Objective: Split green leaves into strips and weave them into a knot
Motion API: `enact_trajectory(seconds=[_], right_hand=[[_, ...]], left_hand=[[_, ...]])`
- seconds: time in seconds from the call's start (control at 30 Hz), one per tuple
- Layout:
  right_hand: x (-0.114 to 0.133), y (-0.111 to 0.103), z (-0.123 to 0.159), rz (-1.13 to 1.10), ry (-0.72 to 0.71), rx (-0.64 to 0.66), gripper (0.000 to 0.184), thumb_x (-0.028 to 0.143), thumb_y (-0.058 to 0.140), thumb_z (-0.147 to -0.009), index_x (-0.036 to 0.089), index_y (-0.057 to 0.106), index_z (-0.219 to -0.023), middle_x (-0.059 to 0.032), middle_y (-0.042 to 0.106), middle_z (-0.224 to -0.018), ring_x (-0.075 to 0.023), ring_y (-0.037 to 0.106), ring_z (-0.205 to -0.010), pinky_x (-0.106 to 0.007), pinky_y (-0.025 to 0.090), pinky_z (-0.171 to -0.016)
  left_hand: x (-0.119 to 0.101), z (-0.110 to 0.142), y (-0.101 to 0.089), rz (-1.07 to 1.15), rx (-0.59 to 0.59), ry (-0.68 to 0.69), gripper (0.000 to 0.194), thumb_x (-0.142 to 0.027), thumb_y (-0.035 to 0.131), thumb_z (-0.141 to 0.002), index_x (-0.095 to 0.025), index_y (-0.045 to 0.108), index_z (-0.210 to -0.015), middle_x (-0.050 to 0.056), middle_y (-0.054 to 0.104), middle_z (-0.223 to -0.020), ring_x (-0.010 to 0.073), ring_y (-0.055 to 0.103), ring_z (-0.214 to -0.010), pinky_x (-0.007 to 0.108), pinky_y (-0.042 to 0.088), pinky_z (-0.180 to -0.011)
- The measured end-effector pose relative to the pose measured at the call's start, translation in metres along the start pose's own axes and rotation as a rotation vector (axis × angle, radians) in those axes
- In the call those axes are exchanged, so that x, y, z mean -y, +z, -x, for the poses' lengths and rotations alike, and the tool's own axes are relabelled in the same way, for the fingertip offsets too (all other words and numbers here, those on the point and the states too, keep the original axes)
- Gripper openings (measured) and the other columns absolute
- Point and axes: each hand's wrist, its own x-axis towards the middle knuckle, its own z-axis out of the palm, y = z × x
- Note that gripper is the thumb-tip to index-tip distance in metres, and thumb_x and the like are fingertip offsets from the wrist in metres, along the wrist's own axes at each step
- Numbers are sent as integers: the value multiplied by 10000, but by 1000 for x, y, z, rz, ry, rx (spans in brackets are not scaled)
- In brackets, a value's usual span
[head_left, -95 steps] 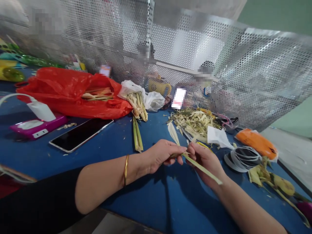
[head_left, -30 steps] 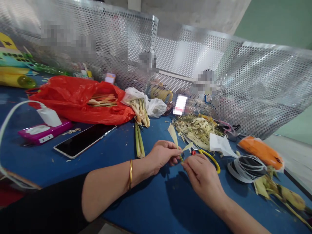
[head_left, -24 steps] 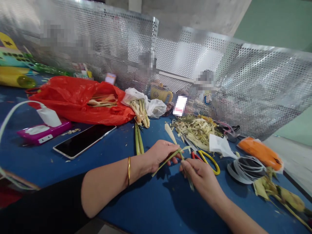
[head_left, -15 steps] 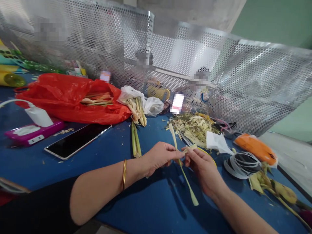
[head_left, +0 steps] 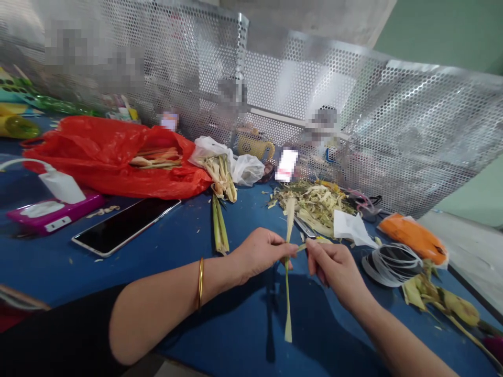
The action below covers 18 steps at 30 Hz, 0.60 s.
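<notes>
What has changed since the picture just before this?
The long pale green leaf strip swung its lower end left and now hangs nearly straight below the left hand. The right hand, pinching a short leaf end, moved slightly right. The black-screened phone and red plastic bag stayed put.

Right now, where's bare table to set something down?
Blue table, almost bare, between phone and green stalks; also between forearms, under the hanging leaf strip. Crowded beyond and right of right hand: scrap pile, white paper, coiled cord.
</notes>
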Motion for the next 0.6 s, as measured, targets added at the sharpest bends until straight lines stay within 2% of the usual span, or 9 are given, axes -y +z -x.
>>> enact_trajectory(seconds=[0.1, 0.17, 0.23, 0.27, 0.33, 0.4, 0.5, 0.6], right_hand=[[5, 0, 5, 69, -258, -157, 416, 481, 545, -833, 166, 581, -563, 33, 433, -451, -81, 377, -415, -221, 301, -424], [5, 3, 5, 40, -277, -203, 259, 418, 585, -822, 165, 637, -799, 28, 495, -548, -97, 425, -489, -221, 349, -468], [3, 7, 3, -21, -206, -153, 277, 406, 610, -804, 166, 627, -941, 28, 526, -595, -104, 446, -513, -220, 365, -474], [2, 8, 2, -47, -166, -102, 281, 416, 615, -796, 162, 634, -917, 28, 530, -586, -104, 449, -506, -220, 364, -468], [0, 12, 0, -84, -117, -24, 282, 437, 630, -776, 158, 637, -740, 25, 525, -539, -102, 453, -484, -224, 362, -462], [-2, 14, -2, -126, -81, -43, 325, 444, 650, -753, 160, 600, -606, 23, 515, -500, -100, 458, -461, -229, 364, -456], [-6, 15, -3, -197, -18, -126, 323, 452, 647, -753, 161, 601, -619, 25, 522, -493, -102, 467, -435, -236, 384, -451], [-8, 10, -3, -80, -74, -198, 289, 433, 561, -833, 167, 598, -725, 8, 565, -567, -119, 516, -482, -244, 415, -481]], left_hand=[[2, 0, 1, -92, -3, 47, 362, -428, 548, -793, -131, 734, -703, 37, 669, -621, 95, 439, -498, 218, 294, -497], [4, 1, 1, -170, 20, 73, 349, -416, 562, -779, -132, 725, -658, 29, 660, -603, 100, 456, -509, 215, 297, -500], [7, 1, 2, -221, 56, 77, 341, -419, 575, -764, -134, 725, -651, 26, 662, -599, 109, 483, -527, 212, 314, -515], [8, 1, 2, -230, 78, 75, 338, -423, 580, -760, -135, 729, -665, 25, 667, -606, 113, 498, -539, 210, 324, -525], [9, 2, 3, -218, 124, 64, 334, -430, 584, -755, -140, 738, -691, 19, 669, -614, 119, 520, -562, 206, 338, -540], [8, 4, 4, -192, 167, 70, 317, -422, 600, -744, -144, 736, -675, 7, 656, -599, 117, 519, -569, 204, 335, -544], [5, 4, 4, -150, 156, 62, 293, -404, 631, -717, -141, 728, -636, -4, 631, -569, 96, 461, -526, 215, 302, -521], [1, 2, 2, -5, 95, -74, 325, -446, 648, -704, -135, 738, -740, 7, 642, -612, 60, 347, -440, 226, 223, -452]])
